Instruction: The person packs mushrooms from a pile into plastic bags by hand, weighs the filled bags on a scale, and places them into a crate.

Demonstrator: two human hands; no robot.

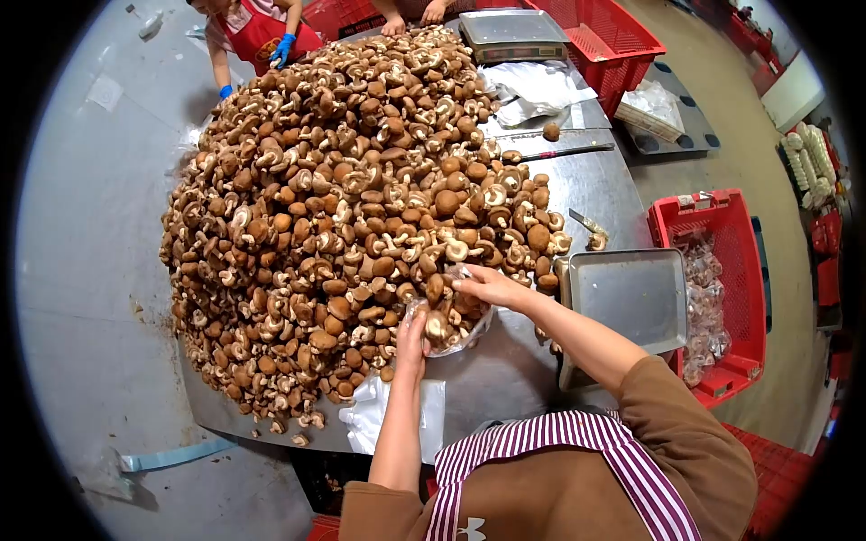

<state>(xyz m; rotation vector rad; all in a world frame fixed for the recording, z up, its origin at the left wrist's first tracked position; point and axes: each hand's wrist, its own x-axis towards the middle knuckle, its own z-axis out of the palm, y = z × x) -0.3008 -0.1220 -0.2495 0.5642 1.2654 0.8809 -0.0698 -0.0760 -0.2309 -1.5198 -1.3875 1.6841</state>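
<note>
Clear crinkled plastic bag (462, 337), part-filled with mushrooms, held between both hands at frame centre.
Bag's left side is gripped by the curled left hand (412, 344); upper right edge is pinched in the nearly closed fingers of the right hand (492, 288), hidden fingertips can't be read. Round-capped, pale-stemmed brown mushrooms (334, 225) are heaped from upper centre to lower left. Right side is bounded by a flat rectangular metal tray (629, 302); bare smooth steel table (505, 374) is left below the bag.

On my feed I see a metal table (514, 374) bearing a heap of shiitake mushrooms (316, 216), white plastic bags (537, 90), a thin dark rod (573, 151) and two tray-topped scales (627, 298).
</note>
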